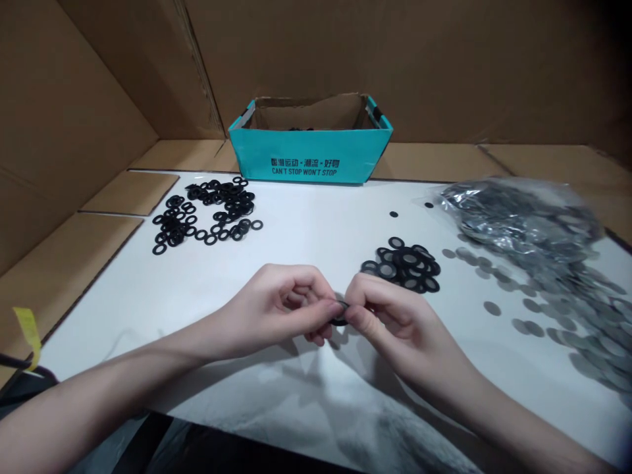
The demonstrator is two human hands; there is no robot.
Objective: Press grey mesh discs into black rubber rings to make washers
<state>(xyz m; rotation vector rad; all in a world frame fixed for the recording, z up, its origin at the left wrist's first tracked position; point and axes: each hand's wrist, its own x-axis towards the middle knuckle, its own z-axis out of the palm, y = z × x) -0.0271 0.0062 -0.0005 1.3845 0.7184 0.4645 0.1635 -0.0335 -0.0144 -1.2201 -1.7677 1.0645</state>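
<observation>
Above the front part of the white table, my left hand [291, 303] and my right hand [385, 313] meet at a small black rubber ring [340, 322]. Each hand pinches one side of it between thumb and forefinger. A grey mesh disc [340, 297] shows at the ring; how far it sits inside is hidden by my fingers. Just beyond my right hand lies a pile of black rings with grey discs in them [409, 258]. Farther off to the left is a heap of open black rings [212, 204].
A turquoise cardboard box [311, 153] with dark pieces inside stands at the back. On the right, a clear plastic bag [523, 210] spills loose grey discs [602, 329]. Two small black discs [394, 214] lie near it. Cardboard walls [395, 66] enclose the table [306, 230].
</observation>
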